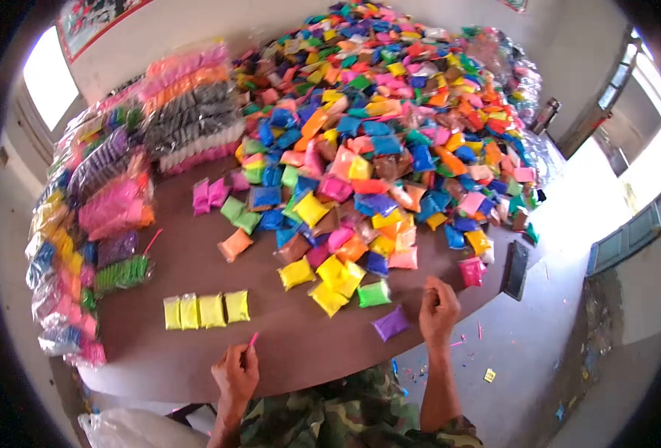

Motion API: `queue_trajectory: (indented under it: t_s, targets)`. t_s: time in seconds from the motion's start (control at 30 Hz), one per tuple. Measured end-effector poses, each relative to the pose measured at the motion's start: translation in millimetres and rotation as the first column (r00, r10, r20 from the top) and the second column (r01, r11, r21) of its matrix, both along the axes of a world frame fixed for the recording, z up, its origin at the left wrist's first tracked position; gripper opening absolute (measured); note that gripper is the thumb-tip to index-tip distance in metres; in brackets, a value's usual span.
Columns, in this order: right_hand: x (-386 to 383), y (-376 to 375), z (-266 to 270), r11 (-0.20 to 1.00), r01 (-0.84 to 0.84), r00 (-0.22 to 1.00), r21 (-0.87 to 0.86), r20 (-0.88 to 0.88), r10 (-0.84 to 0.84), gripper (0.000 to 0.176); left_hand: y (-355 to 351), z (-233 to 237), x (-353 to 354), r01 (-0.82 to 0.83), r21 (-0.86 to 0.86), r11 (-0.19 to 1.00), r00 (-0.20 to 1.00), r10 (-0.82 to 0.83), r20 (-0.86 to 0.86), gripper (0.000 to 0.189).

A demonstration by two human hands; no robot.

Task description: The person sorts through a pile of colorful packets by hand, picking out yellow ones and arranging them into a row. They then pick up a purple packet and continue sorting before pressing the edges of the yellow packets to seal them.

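My left hand point(236, 370) is closed near the table's front edge, with a small pink stick point(253, 339) standing out of its pinched fingers. Above it lies a row of several pale yellow packets point(211, 310), side by side. My right hand point(439, 309) is at the right front edge, its fingers curled together; anything between them is too small to make out. Left of that hand lie a purple packet point(391, 323) and a green packet point(374, 293). Bright yellow packets point(330, 298) lie further left, at the front of the heap.
A large heap of coloured packets point(375, 127) covers the back of the brown table point(151, 358). Bundled packets in clear bags point(188, 112) are stacked on the left. A dark block point(516, 270) sits at the right edge. A whitish plastic bag point(132, 428) is below left.
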State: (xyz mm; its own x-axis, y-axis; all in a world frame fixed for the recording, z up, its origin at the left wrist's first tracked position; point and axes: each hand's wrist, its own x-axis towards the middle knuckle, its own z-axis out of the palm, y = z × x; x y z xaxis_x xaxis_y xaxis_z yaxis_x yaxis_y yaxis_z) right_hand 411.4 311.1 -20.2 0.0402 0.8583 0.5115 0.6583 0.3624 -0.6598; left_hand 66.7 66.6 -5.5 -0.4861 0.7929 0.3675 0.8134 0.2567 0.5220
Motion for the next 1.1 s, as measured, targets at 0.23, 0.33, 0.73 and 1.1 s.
queue_trajectory:
  t_s: [0.23, 0.33, 0.73, 1.1]
  targets:
    - [-1, -1, 2, 0.998, -0.006, 0.997, -0.064, -0.076, 0.001, 0.020, -3, -5, -1, -0.008, -0.032, 0.999, 1.000, 0.007, -0.012, 0.011]
    - [-2, -3, 3, 0.997, -0.013, 0.995, -0.073, -0.096, 0.006, 0.021, 0, 0, 1, 0.004, -0.028, 1.000, 0.999, -0.005, -0.045, 0.011]
    - [-4, -3, 13, 0.999, -0.009, 0.994, -0.046, -0.107, 0.004, 0.025, -1, 4, 4, -0.027, -0.088, 0.996, 0.985, 0.011, -0.173, 0.017]
    - [-2, -2, 15, 0.999, -0.019, 0.992, -0.032, -0.124, 0.015, 0.026, 1, 9, 8, -0.058, -0.109, 0.992, 0.990, 0.043, -0.136, 0.017]
